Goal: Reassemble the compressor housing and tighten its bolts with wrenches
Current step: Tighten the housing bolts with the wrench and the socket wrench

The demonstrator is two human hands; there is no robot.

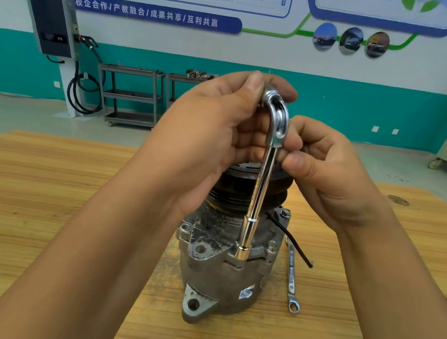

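The compressor [221, 277] stands upright at the middle of the wooden desk [48, 177], its dark pulley [232, 181] on top and its grey, grimy housing below. Both hands are above it, over the pulley. A chrome socket wrench [259, 190] with a bent top stands nearly upright between the hands and the housing. Its socket end is seated on the near edge of the housing flange, and whatever it covers there is hidden. The left hand [209, 139] grips the wrench at its bend, with the fingers curled round the shaft and the thumb up against the curve. The right hand [330, 178], just right of it, pinches the short turned-down end of the wrench between thumb and curled fingers. A bolt [285, 212] sits in the flange lug on the far right side of the housing. A black wire [296, 244] runs out from the housing to the right. A flat ring spanner [291, 277] lies on the desk just right of the compressor, touched by neither hand. Far behind, a metal trolley [130, 94] stands against a teal and white wall.
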